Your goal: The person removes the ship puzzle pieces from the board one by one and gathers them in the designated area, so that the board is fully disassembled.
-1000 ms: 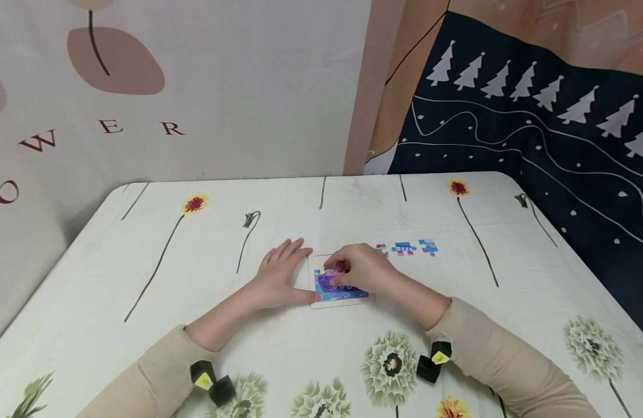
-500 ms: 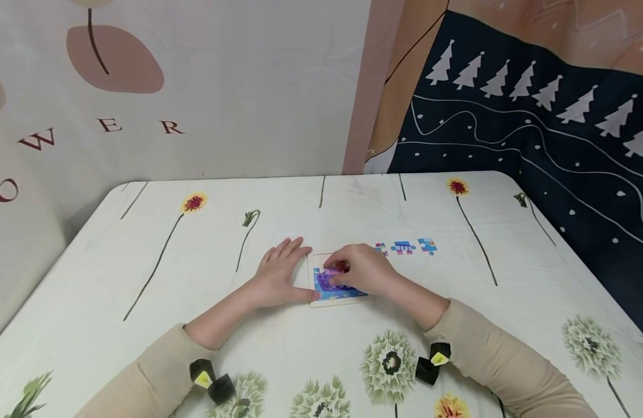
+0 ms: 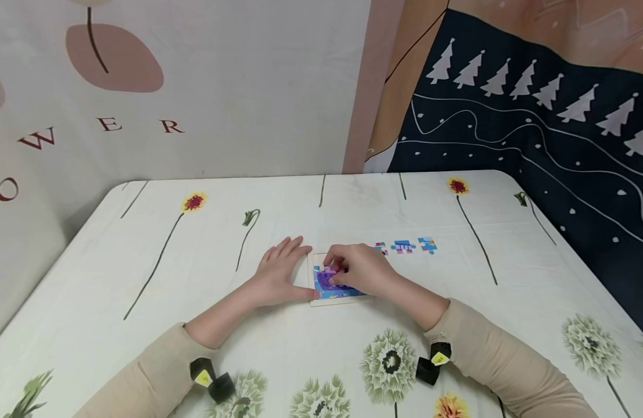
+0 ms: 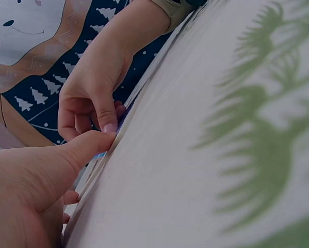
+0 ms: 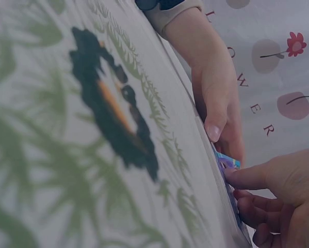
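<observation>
"Where does the head camera look from?"
"High up and farther back, forward and down over the surface [image 3: 279, 348]."
"And the wrist cameras?"
"Low, close, tilted: left faces the tree-printed cloth [image 4: 46, 88], right the lettered cloth [image 5: 262, 88]. All three share left grip [image 3: 279, 276], right grip [image 3: 360, 267] and puzzle [image 3: 339, 295]."

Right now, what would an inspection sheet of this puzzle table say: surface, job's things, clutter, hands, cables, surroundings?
Surface: white cloth printed with flowers.
Job's things: flat, pale-rimmed jigsaw board with blue-and-purple picture; three blue-and-pink jigsaw pieces in a row to its right, one partly hidden.
Clutter: nothing seen.
Hands: left hand spread, thumb on the board; right hand over it, fingers bent, grip unclear; black boxes at both wrists.
Cables: nothing seen for certain.
Surroundings: pale lettered fabric behind; navy fabric with white trees at right.
</observation>
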The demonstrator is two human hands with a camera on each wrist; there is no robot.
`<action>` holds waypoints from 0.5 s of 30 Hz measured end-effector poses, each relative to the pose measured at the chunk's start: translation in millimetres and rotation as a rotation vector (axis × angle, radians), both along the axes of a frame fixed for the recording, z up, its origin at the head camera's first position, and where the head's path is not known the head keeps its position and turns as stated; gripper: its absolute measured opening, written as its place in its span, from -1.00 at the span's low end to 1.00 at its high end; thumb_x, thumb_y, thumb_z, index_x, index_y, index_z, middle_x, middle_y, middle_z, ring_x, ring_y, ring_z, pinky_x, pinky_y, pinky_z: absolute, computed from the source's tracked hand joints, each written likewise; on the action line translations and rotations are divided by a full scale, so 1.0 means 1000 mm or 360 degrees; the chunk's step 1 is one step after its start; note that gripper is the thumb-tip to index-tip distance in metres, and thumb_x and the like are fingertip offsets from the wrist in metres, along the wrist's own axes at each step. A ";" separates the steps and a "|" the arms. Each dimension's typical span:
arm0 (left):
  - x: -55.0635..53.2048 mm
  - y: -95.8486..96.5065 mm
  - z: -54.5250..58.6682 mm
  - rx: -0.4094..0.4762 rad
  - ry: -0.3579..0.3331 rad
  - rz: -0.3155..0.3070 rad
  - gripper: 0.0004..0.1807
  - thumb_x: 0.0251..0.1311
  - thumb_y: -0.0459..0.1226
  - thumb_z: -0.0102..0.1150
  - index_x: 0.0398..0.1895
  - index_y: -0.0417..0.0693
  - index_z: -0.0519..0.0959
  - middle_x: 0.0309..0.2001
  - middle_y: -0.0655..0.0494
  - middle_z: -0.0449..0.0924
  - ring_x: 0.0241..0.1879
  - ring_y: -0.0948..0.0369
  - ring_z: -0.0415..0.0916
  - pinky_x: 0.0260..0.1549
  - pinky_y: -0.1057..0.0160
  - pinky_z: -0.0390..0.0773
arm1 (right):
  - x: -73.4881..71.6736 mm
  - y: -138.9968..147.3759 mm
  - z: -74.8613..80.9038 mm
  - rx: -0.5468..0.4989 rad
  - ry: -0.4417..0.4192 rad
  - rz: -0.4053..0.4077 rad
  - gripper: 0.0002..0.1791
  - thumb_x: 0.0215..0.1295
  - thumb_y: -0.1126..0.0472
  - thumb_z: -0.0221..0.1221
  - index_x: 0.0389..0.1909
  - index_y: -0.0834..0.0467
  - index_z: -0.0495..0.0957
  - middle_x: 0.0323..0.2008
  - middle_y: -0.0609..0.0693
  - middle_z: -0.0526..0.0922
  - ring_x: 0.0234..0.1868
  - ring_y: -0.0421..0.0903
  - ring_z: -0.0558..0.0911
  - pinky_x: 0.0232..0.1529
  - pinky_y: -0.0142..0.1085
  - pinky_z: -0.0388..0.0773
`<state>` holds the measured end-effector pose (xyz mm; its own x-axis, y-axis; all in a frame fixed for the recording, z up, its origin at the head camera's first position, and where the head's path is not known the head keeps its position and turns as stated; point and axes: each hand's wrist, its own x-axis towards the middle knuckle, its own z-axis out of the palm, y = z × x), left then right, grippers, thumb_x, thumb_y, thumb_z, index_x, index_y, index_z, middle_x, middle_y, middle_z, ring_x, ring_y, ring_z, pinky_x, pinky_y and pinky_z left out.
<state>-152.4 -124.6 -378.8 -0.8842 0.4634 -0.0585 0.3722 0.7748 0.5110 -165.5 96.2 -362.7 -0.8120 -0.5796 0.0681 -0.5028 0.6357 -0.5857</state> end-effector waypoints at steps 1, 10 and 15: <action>0.000 0.000 0.000 0.0001 -0.0001 0.0000 0.02 -0.07 0.16 0.35 0.43 -0.07 0.19 0.49 -0.10 -0.10 0.46 -0.08 -0.31 0.31 -0.20 -0.26 | 0.000 0.000 0.000 -0.0004 0.0001 0.0002 -0.75 0.08 0.28 0.39 -0.23 -0.01 0.60 -0.47 -0.26 0.55 -0.47 -0.31 0.50 -0.41 -0.34 0.46; 0.000 0.000 0.000 0.0000 0.0004 0.0007 0.01 -0.08 0.15 0.36 0.42 -0.08 0.20 0.49 -0.10 -0.09 0.46 -0.08 -0.29 0.31 -0.19 -0.26 | -0.004 0.004 -0.007 -0.0134 -0.0073 0.0019 -0.80 0.18 0.32 0.31 -0.25 -0.02 0.58 -0.49 -0.25 0.56 -0.51 -0.29 0.51 -0.43 -0.33 0.46; 0.000 0.000 0.000 0.0012 0.0010 0.0005 0.00 -0.08 0.15 0.36 0.41 -0.09 0.21 0.49 -0.11 -0.08 0.46 -0.09 -0.29 0.31 -0.19 -0.25 | -0.005 0.005 -0.006 -0.0190 -0.0126 0.0023 -0.83 0.19 0.31 0.30 -0.28 -0.01 0.58 -0.49 -0.23 0.57 -0.49 -0.26 0.52 -0.42 -0.32 0.47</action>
<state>-152.3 -125.1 -379.1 -0.8861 0.4608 -0.0497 0.3727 0.7723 0.5144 -171.0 101.1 -369.0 -0.8092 -0.5830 0.0729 -0.4605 0.5523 -0.6949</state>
